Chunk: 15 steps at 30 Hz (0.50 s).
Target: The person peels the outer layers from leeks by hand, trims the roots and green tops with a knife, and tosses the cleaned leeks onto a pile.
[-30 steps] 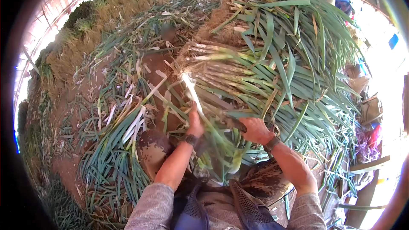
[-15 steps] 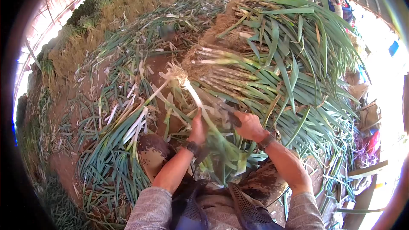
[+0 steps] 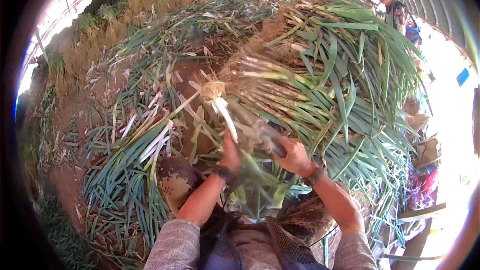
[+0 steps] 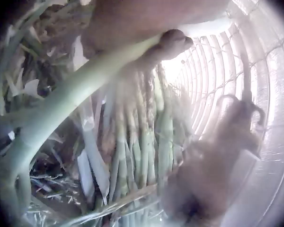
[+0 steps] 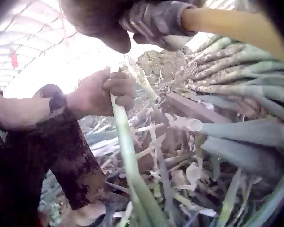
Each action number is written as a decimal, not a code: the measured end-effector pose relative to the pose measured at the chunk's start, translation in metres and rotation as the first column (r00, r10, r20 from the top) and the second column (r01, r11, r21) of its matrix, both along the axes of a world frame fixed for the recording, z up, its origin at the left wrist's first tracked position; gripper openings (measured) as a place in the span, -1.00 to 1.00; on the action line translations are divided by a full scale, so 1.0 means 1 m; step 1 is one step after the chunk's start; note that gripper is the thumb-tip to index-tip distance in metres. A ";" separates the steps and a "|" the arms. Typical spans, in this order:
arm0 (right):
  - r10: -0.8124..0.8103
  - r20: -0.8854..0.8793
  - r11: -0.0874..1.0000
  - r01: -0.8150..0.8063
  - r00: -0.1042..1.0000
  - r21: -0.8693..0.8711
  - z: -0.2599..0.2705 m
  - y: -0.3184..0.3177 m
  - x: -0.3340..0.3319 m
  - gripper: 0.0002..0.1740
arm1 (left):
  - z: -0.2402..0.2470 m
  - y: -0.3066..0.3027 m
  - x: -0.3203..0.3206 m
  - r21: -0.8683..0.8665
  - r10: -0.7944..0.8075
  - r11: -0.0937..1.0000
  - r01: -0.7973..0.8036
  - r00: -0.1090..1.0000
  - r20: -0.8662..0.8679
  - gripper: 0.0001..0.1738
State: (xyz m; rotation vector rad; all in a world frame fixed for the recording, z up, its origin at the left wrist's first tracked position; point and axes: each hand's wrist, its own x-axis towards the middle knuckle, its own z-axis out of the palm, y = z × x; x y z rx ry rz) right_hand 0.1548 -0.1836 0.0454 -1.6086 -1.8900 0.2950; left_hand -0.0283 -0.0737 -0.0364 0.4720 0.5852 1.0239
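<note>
My left hand grips a green onion, its rooted white end pointing up and away. In the right wrist view the onion's green stalk runs down below the curled fingers. My right hand holds a dark-handled tool just right of the stalk; its front is blurred, and I cannot tell its kind. At the top of the right wrist view, a ridged grey piece meets a yellow, tube-like part. Pale blurred strips hang between the tool and the onion.
A large heap of green onions lies to the right, roots inward. On the left, a smaller bundle with white stems rests among scattered trimmings. My knees flank the work. Another person is at the back right.
The head view has tilted up, showing more of the person at the back. The right hand and tool have shifted slightly left, nearer the onion. The left hand keeps its grip.
</note>
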 end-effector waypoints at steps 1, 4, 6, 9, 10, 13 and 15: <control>-0.077 -0.089 0.997 0.079 0.993 0.021 0.003 -0.001 -0.003 -0.55 | 0.000 0.004 -0.001 0.025 0.012 1.000 -0.011 1.000 -0.014 -0.43; 0.048 0.062 0.996 -0.053 0.997 0.073 0.012 0.002 0.003 -0.54 | 0.002 0.011 -0.003 -0.099 -0.002 0.995 0.003 1.000 0.018 -0.38; 0.047 0.159 0.998 -0.041 0.986 -0.037 0.014 0.004 0.009 -0.52 | 0.002 0.014 -0.005 -0.223 0.016 0.975 -0.013 1.000 0.011 -0.38; 0.022 0.189 0.999 -0.013 0.982 -0.049 0.026 0.005 0.007 -0.49 | 0.001 0.022 -0.013 0.000 -0.200 0.979 0.202 0.969 0.143 -0.39; -0.012 0.108 0.999 0.007 0.994 0.045 0.037 0.004 0.000 -0.49 | 0.006 0.030 -0.010 0.015 -0.193 0.981 0.194 0.961 0.199 -0.39; 0.103 0.227 0.995 -0.104 0.969 -0.005 0.058 0.007 -0.009 -0.53 | 0.031 0.029 -0.023 -0.110 -0.063 0.990 0.087 0.976 0.209 -0.38; 0.063 0.214 0.975 -0.015 0.975 -0.220 0.059 0.010 -0.004 -0.51 | 0.026 0.068 -0.036 0.085 0.167 0.982 -0.171 0.985 0.052 -0.45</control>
